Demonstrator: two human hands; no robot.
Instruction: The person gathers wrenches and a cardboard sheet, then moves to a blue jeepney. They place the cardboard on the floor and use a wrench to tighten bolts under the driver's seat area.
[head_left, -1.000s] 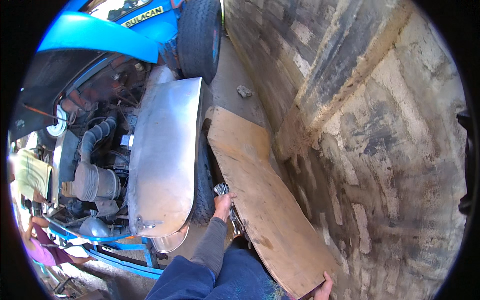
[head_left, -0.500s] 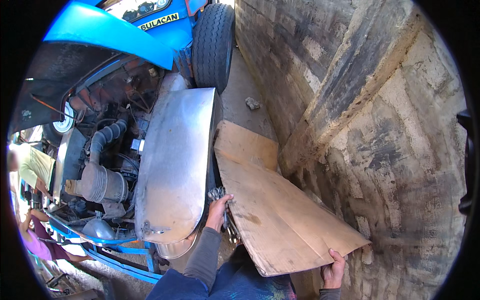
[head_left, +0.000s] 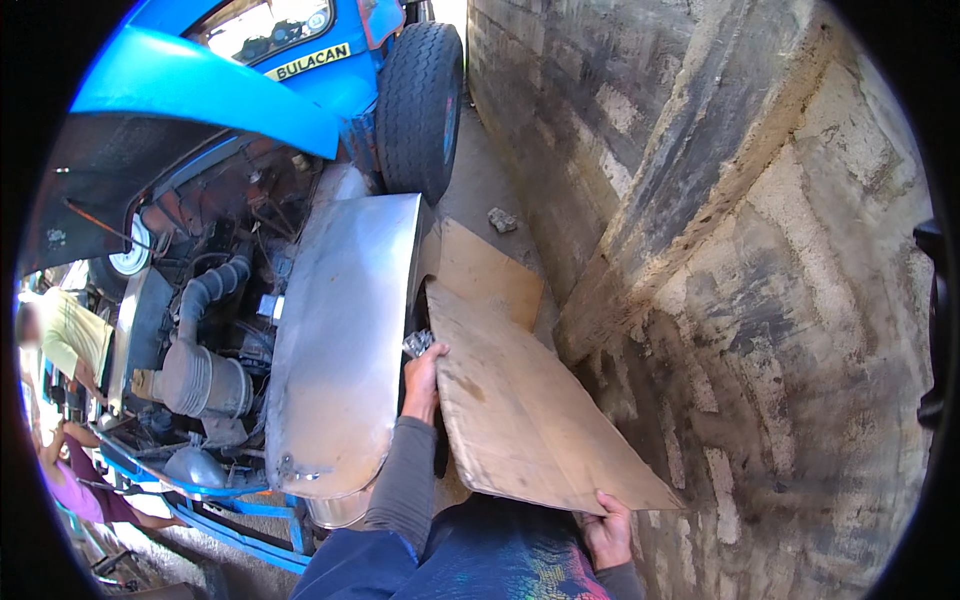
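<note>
The right hand (head_left: 608,530) pinched the lower edge of the cardboard (head_left: 530,410) near the bottom centre of the frame, its thumb on top and its other fingers mostly hidden underneath. The left hand (head_left: 422,385), at mid-frame, was closed around some shiny metal pieces (head_left: 417,344), its thumb against the cardboard's left edge. Only the ends of those pieces showed above the fist, too small to tell their exact kind. The cardboard lay between the hands, stretching up and right of the left hand and up from the right, tilted, with a dark stain near its left edge. Its upper part bent away behind a fold, partly covered by the nearer panel.

Just left of the left hand stood a silver fender (head_left: 340,330), and beyond it an engine (head_left: 210,380) under a raised blue hood (head_left: 200,85), cut off by the dark rim. A big tire (head_left: 420,110) stood at upper centre, near a stone (head_left: 503,220). A stained wall (head_left: 740,300) filled the right side. At the far left, two people were partly cut off.
</note>
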